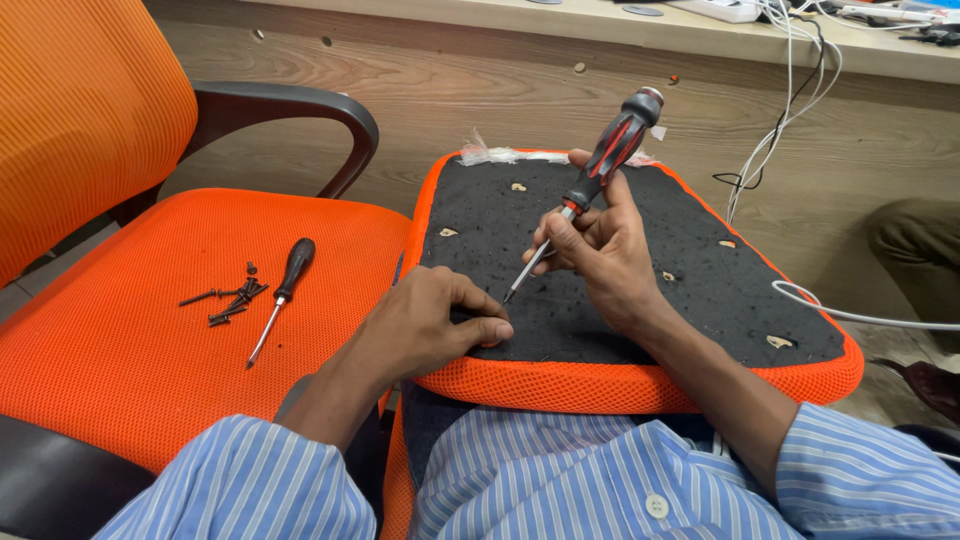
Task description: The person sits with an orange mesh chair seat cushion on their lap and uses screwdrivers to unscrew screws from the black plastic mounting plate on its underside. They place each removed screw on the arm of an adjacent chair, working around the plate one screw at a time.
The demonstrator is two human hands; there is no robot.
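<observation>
1. Wooden desk front behind; upturned seat cushion (640,290) rests on lap, stiff underneath, soft-edged.
2. Right hand (600,250) clamps red-black screwdriver (590,190), tip just below the grip.
3. Left hand (430,325), fingers together, presses cushion's near edge; loose screws (228,298) well apart.

An orange mesh office chair (130,300) stands at the left, with a tall mesh backrest (80,110) and a curved black armrest (290,105). Behind it runs a pale wood-grain panel (480,90) topped by a light desk edge (600,30). White cables (790,100) hang down from the desk at the right, and a thin black one beside them. The light is even and bright, with soft shadows.
</observation>
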